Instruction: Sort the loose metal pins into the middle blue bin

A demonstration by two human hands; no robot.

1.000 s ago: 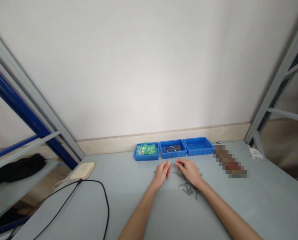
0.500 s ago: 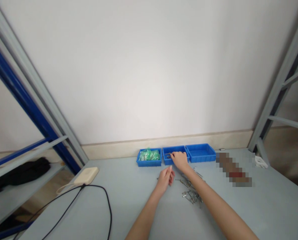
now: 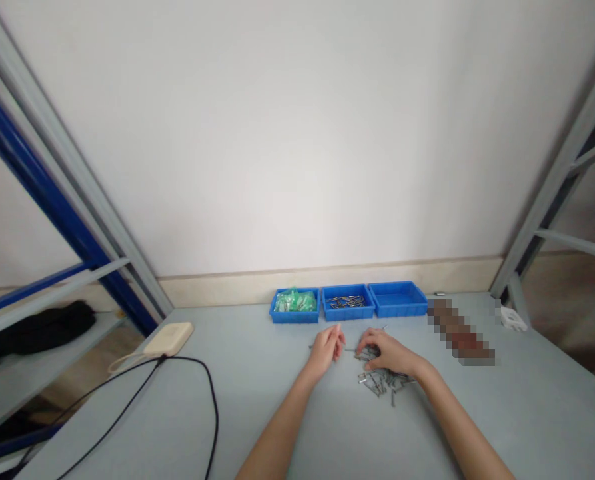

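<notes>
Since a moment ago, the right hand (image 3: 388, 351) has dropped from the middle bin (image 3: 350, 313) to the table, below and right of the frame's centre. From where I stand, the grey table (image 3: 250, 380) spreads across the bottom; at its back, the left bin (image 3: 296, 319) and right bin (image 3: 402, 311) flank the middle one. Beside the right hand, thumb and fingers parted, the left hand (image 3: 326, 351) is curled; whether it holds anything, I can't tell. Loose screws (image 3: 377, 384) lie under and below the right hand.
</notes>
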